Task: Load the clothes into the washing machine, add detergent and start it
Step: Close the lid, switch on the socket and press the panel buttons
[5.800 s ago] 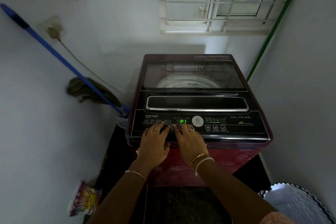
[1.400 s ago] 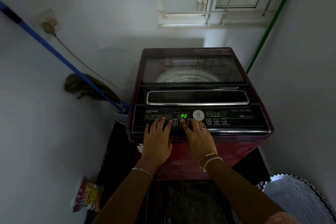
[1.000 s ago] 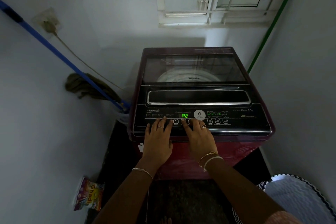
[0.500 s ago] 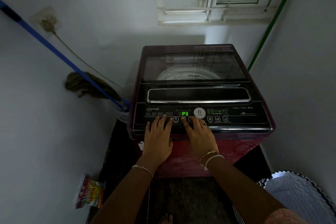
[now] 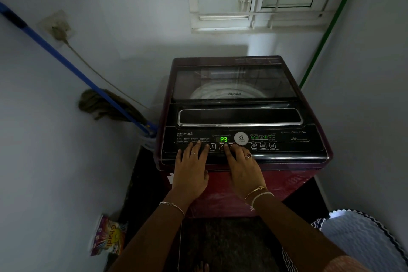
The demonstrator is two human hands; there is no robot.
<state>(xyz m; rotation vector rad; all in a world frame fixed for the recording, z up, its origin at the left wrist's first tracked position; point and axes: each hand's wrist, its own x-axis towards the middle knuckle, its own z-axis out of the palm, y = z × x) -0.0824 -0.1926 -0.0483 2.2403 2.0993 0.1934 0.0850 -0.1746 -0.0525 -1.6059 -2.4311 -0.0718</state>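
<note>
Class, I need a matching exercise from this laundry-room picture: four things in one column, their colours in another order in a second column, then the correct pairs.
Things:
1. mop handle
2. pipe in the right corner
3. display digits
4. washing machine front

Colours:
A. red
B. blue
C. dark green
D. glowing green

Pairs: 1-B, 2-C, 3-D, 4-A

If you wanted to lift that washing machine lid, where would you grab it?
Probably by the long chrome-rimmed handle recess along the lid's front edge, just behind the control panel. Come from the front, standing where the person is, and hook the fingers in and pull up: the recess faces that side, so the hinge is presumably at the back.
</note>
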